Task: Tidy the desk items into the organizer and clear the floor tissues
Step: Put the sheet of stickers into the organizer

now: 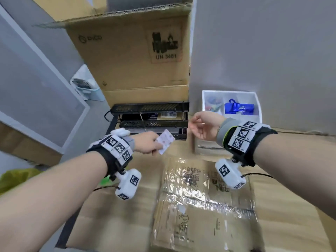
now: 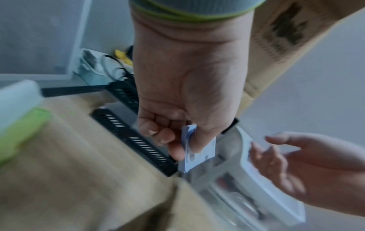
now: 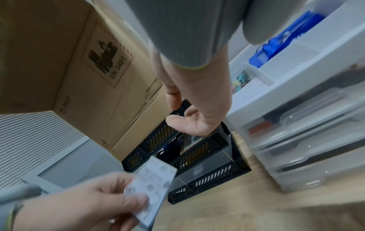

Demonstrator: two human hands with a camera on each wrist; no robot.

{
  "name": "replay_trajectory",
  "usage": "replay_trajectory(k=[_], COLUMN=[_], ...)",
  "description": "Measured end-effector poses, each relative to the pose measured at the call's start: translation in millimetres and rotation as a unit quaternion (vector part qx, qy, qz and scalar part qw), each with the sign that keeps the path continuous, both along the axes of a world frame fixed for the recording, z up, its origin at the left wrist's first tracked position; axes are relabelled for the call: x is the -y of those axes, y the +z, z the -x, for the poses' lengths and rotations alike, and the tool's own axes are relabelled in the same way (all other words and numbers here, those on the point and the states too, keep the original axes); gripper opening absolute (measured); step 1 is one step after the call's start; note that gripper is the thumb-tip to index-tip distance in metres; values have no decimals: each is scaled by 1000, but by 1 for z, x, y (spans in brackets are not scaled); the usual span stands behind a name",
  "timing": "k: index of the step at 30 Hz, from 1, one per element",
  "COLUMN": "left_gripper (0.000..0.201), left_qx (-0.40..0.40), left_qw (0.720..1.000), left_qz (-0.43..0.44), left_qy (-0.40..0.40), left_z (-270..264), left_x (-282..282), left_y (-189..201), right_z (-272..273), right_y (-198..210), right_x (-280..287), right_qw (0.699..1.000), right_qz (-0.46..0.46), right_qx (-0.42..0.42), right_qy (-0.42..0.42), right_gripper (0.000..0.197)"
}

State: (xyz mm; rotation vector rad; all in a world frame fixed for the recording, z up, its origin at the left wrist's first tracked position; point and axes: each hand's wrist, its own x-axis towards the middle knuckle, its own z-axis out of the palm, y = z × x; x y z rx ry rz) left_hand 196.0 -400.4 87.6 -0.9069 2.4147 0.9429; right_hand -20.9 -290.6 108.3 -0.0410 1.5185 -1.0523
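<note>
**Card in left grip, heading for the trays**

Forearms closest to lens, both strapped with marker-tagged wrist rigs. My left hand pinches a thin white card by one short end, thumb on top, leaving the far end free to slide in, I judge. Card is flat, stiff-looking, printed with faint grey squares. It hangs just before the black organizer: stacked slotted plastic trays at the table's far edge, against a cardboard box. My right hand hovers loosely curled, holding nothing, beside the white drawer unit, translucent fronts, divided top. Glossy taped cardboard covers the near table. Floor tissues not visible.
</note>
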Motion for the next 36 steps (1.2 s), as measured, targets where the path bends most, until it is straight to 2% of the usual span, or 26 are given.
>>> replay_trajectory(k=[2,6,8,12,16,18,21,24,27,30,32,36], left_gripper=[24,17,16,17,20,24,22,19,25,26,25,25], left_qx=[-29,-91,-119,-138,-132,-127,-110,-125,-126,-120,-123,-129], left_qw=[999,992,988,979,975,982,993,987,984,985,986,987], left_qz=[-37,-82,-96,-143,-163,-118,21,98,122,123,115,97], left_qy=[-22,-11,6,53,74,68,39,34,11,-9,-12,-10], left_z=[36,96,116,148,167,168,164,157,155,156,157,158], left_x=[-15,-46,-53,-60,-62,-61,-51,-40,-38,-38,-37,-36], left_y=[14,24,25,23,16,13,4,-3,-5,-7,-8,-8], right_z=[12,38,55,88,108,115,127,131,127,119,116,111], right_y=[8,20,22,20,8,8,6,5,1,-12,-24,-35], right_x=[-9,-32,-40,-60,-67,-62,-47,-28,-15,-5,-1,-3], right_qw=[1000,999,996,967,956,950,927,903,858,809,769,682], right_qz=[6,34,39,5,29,40,36,41,28,3,-15,-47], right_qx=[-16,-30,-79,-219,-278,-303,-369,-422,-498,-547,-581,-662], right_qy=[19,30,29,131,91,59,52,71,119,217,266,308], right_gripper=[6,18,27,23,17,17,12,22,22,20,23,22])
